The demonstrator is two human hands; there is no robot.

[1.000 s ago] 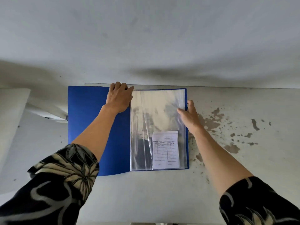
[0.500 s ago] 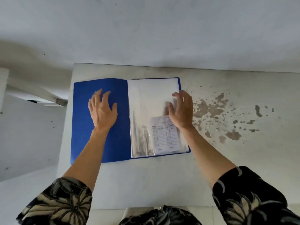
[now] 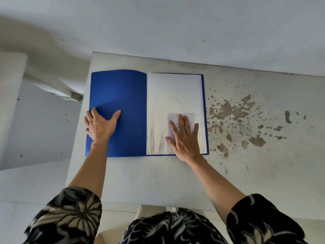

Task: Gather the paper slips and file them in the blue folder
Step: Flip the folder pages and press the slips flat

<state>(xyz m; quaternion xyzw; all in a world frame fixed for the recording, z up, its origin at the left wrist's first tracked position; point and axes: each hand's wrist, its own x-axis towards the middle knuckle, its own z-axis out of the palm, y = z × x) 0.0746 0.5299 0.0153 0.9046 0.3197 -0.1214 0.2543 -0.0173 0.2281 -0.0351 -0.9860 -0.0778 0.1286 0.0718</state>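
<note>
Pressing the paper slip flat inside the clear sleeve is, as I judge it, the step in hand: the slip sits low on the right-hand page of the blue folder, toward five o'clock of the open spread, and most of it is hidden under my right hand. That hand lies palm down on the sleeve, fingers straight and loosely spread, holding nothing, the wrist at the folder's near edge and the forearm running back toward me at five o'clock. My left hand rests flat on the inside of the blue cover near its eight o'clock edge, thumb thrown wide, also gripping nothing, only pinning the cover to the worktop. I see no other loose slips on the worktop; only brown stains at three o'clock. If all are filed, the next move calls for hooking the left fingers under the cover's edge, lifting the right hand clear and swinging the cover over without creasing the sleeve.
</note>
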